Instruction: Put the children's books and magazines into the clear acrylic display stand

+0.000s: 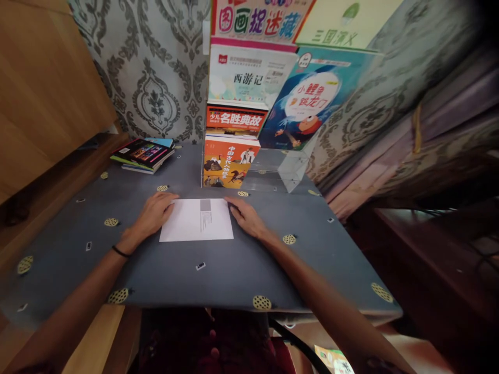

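Observation:
On the grey tablecloth lies a flat white open book or sheet (187,223), with a grey block and small print right of its middle. Whether it is one sheet or open pages, I cannot tell. My left hand (155,212) grips its far left corner, the thumb on the side edge and fingertips at the far edge. At the far right corner my right hand (248,217) holds it the same way, fingers bent around the corner. A dark band circles my left wrist.
Just beyond stands a clear display rack (292,174) with several upright children's books, including an orange one (230,163) and a blue one (307,98). A small book stack (144,155) lies at the back left. The patterned tablecloth (234,280) ends at the front edge near my body.

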`<state>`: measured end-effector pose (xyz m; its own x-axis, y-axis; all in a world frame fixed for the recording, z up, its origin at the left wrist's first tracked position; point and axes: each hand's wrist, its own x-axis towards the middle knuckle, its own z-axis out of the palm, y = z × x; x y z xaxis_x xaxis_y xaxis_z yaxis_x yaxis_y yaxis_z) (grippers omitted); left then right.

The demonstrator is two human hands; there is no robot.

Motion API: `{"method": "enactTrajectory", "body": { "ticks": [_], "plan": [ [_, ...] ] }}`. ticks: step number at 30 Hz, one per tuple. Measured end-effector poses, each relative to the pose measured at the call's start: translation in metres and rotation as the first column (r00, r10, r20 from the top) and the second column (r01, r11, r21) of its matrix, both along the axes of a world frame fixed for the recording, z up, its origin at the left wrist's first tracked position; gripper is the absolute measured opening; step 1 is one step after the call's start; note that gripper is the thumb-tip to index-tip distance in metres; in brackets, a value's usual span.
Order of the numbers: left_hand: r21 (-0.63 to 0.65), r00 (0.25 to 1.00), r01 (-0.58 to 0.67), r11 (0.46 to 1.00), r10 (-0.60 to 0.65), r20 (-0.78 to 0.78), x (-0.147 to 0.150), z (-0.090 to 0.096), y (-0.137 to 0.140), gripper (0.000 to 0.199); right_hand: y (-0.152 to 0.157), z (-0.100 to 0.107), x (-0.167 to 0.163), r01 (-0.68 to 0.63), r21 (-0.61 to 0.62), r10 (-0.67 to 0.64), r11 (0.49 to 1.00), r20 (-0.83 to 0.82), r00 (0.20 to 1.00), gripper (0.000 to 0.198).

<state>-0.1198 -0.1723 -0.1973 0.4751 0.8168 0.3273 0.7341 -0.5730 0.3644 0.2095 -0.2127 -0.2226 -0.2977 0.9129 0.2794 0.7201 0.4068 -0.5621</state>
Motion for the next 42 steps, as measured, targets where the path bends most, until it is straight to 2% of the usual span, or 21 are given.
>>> {"method": "enactTrajectory", "body": {
  "ticks": [3, 6, 10, 16, 21, 24, 27, 30, 33, 36, 39, 42],
  "plan": [
    [-0.014, 0.991, 0.129, 0.992, -0.128, 0.047, 0.042, 0.007, 0.000, 0.037, 0.008, -0.006, 0.012, -0.026, 0.023, 0.028, 0.999, -0.093, 0.995, 0.047],
    [-0.064, 0.960, 0.274, 0.960, -0.269, 0.071, 0.086, 0.007, 0.003, 0.042, 0.012, -0.011, 0.014, -0.067, 0.054, 0.073, 0.996, -0.120, 0.990, 0.046],
    [-0.129, 0.950, 0.313, 0.941, -0.310, 0.047, 0.116, -0.006, 0.010, 0.044, 0.008, -0.010, 0.013, -0.089, 0.033, 0.091, 0.996, -0.064, 0.994, 0.046],
    [-0.091, 0.958, 0.284, 0.955, -0.278, 0.069, 0.111, -0.023, 0.014, 0.040, -0.028, -0.001, 0.016, -0.167, 0.025, 0.169, 0.986, -0.079, 0.982, 0.044],
    [-0.080, 0.959, 0.282, 0.956, -0.279, 0.051, 0.111, -0.023, 0.012, 0.038, -0.075, 0.004, 0.018, -0.224, 0.012, 0.223, 0.975, -0.145, 0.964, 0.042],
    [-0.085, 0.953, 0.304, 0.949, -0.303, 0.030, 0.110, -0.017, 0.011, 0.038, -0.091, 0.006, 0.018, -0.221, -0.005, 0.217, 0.975, -0.181, 0.959, 0.043],
    [-0.072, 0.937, 0.344, 0.936, -0.348, -0.041, 0.104, -0.004, -0.002, 0.042, -0.097, 0.009, 0.017, -0.205, -0.013, 0.200, 0.979, -0.170, 0.965, 0.042],
    [-0.051, 0.902, 0.383, 0.922, -0.386, -0.193, 0.091, 0.014, -0.029, 0.044, -0.098, 0.013, 0.018, -0.183, -0.020, 0.178, 0.983, -0.147, 0.973, 0.039],
    [-0.141, 0.864, 0.323, 0.936, -0.353, -0.360, 0.078, 0.030, -0.053, 0.051, -0.099, 0.016, 0.018, -0.163, -0.030, 0.156, 0.986, -0.159, 0.975, 0.038],
    [-0.251, 0.832, 0.265, 0.931, -0.353, -0.429, 0.070, 0.042, -0.062, 0.059, -0.098, 0.018, 0.018, -0.149, -0.045, 0.138, 0.988, -0.189, 0.972, 0.038],
    [-0.320, 0.807, 0.258, 0.911, -0.386, -0.448, 0.072, 0.043, -0.063, 0.070, -0.099, 0.018, 0.019, -0.149, -0.039, 0.136, 0.988, -0.235, 0.962, 0.038],
    [-0.317, 0.761, 0.216, 0.924, -0.362, -0.538, 0.078, 0.031, -0.064, 0.079, -0.099, 0.015, 0.020, -0.112, -0.035, 0.097, 0.993, -0.284, 0.954, 0.040]
  ]
}}
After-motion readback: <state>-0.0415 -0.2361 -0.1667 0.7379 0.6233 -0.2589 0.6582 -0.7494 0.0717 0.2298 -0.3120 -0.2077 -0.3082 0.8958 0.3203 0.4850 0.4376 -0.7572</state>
